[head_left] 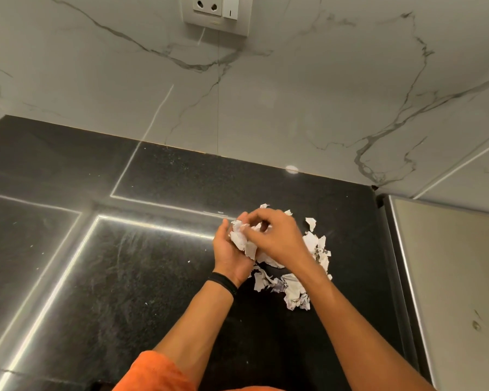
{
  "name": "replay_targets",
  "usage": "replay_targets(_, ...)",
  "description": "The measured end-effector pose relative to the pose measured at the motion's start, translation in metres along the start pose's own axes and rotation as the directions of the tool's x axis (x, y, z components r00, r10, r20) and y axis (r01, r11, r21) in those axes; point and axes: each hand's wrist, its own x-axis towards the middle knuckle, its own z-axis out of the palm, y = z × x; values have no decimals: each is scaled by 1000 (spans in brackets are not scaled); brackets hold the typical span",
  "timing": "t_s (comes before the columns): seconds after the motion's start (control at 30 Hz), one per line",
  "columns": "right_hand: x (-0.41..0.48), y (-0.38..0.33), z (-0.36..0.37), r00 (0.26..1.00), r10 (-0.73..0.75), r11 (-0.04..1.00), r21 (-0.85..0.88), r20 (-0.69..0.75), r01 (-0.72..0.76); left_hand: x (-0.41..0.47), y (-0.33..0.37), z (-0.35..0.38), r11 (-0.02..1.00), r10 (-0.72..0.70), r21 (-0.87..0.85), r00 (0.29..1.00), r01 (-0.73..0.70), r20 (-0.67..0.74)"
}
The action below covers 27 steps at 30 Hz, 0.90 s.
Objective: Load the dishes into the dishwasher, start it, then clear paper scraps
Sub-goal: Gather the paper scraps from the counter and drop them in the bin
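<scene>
On the black table (124,277), toward its right side, your two hands meet over a heap of torn paper scraps (297,294). Your left hand (232,249) is cupped palm-up like a small bowl, fingers curled loosely, and it holds a wad of scraps (242,238) gathered in the palm. Your right hand (277,238) reaches across from the right, palm down, with its fingers bent and pinched onto the top of that same wad, so both hands are closed on paper rather than spread flat.

Most of the scraps lie on the table just under and beyond your right hand: a loose spread to its right, a few small bits near the fingertips toward the wall, and a crumpled clump nearer to you, below your right wrist and just beside your left wrist. Some pieces show printed marks. Your left wrist carries a dark band (223,283), and an orange sleeve (156,373) shows at the bottom edge.

Behind the table rises a marbled wall (294,94) with a socket plate (218,12) high up. At the far right, a pale steel-edged panel (449,277) stands against the table's end.
</scene>
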Motion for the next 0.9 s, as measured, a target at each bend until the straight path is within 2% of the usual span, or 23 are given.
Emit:
replay_targets(0.07, 0, -5, 10, 998, -17, 967, -251, 65, 33, -3, -1, 1, 1000, -14, -18, 1000, 14, 11)
replay_targets(0.1, 1, -6, 12, 997, -3, 964, -266, 82, 25, -5, 0, 1, 1000, -17, -19, 1000, 17, 20)
replay_targets(0.17, 6, -10, 6, 993, 64, 996, -74, 98, -56, -7, 3, 0, 1000, -9, 11, 999, 9, 34)
replay_targets(0.23, 15, -9, -3, 987, 135, 975, 164, 85, -147, -9, 7, -2, 1000, 3, 15, 999, -3, 50)
replay_targets(0.3, 30, 4, -9, 981, 195, 962, 193, -3, -191, -9, 11, -3, 1000, 7, -25, 999, -6, 39)
replay_targets(0.4, 54, 41, -11, 969, 233, 970, -58, -78, -237, -9, 17, -7, 998, 15, -55, 1000, -15, 15)
replay_targets(0.5, 70, 64, -1, 976, 188, 920, -368, 109, -136, -8, 26, -15, 998, 37, -59, 999, -38, -8)
replay_targets(0.57, 74, 71, 12, 964, 152, 876, -482, 219, -28, -6, 33, -19, 996, 57, -67, 998, -58, -18)
replay_targets(0.73, 60, 81, 40, 979, -82, 808, -563, 189, 177, -4, 40, -23, 992, 93, -86, 995, -95, -28)
replay_targets(0.83, 54, 84, 39, 976, -90, 773, -604, 197, 193, -1, 36, -21, 993, 103, -59, 994, -106, -45)
replay_targets(0.9, 50, 83, 33, 989, -36, 822, -559, 141, 110, 0, 34, -18, 991, 116, -59, 992, -119, -53)
